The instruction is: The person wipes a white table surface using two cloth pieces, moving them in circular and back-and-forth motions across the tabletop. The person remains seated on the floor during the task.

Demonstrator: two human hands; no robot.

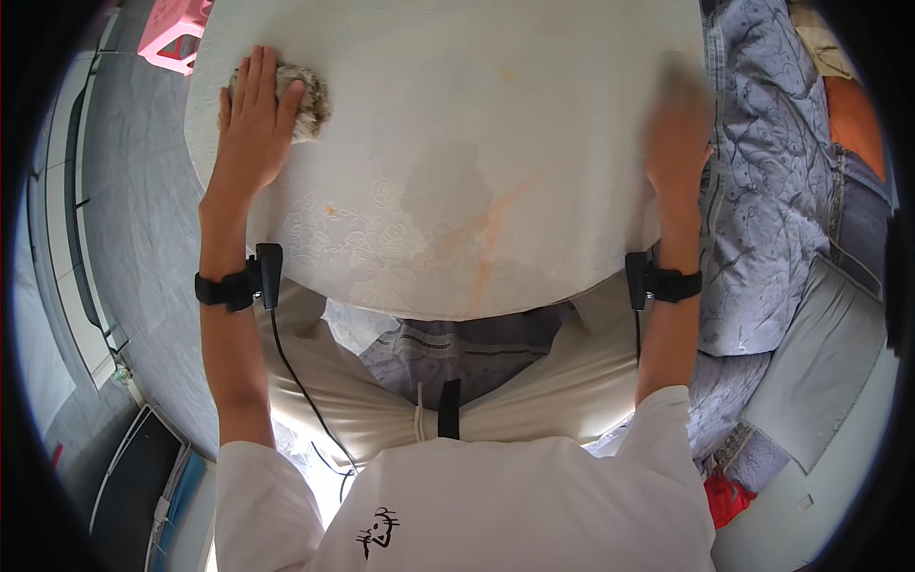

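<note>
My left hand [256,114] lies flat over a shaggy grey-brown fluffy piece [309,107], its thumb across the fluff and its fingers stretched forward. That piece, perhaps a plush cloth, rests on the left part of a round-edged table with a cream embossed cover [386,143]. Near the table's right edge, my right hand [675,143] is blurred by motion. A dark greyish smear [679,71] shows at its fingertips; whether it is a held thing cannot be made out. Orange-brown streaks [493,222] and small orange spots [329,209] mark the cover.
A grey patterned quilt [765,179] borders the table on the right, with a grey pillow [818,365] nearer me. A pink plastic stool [171,36] stands at the far left. Black wrist straps [232,287] carry devices, and a black cable [300,390] trails from the left one.
</note>
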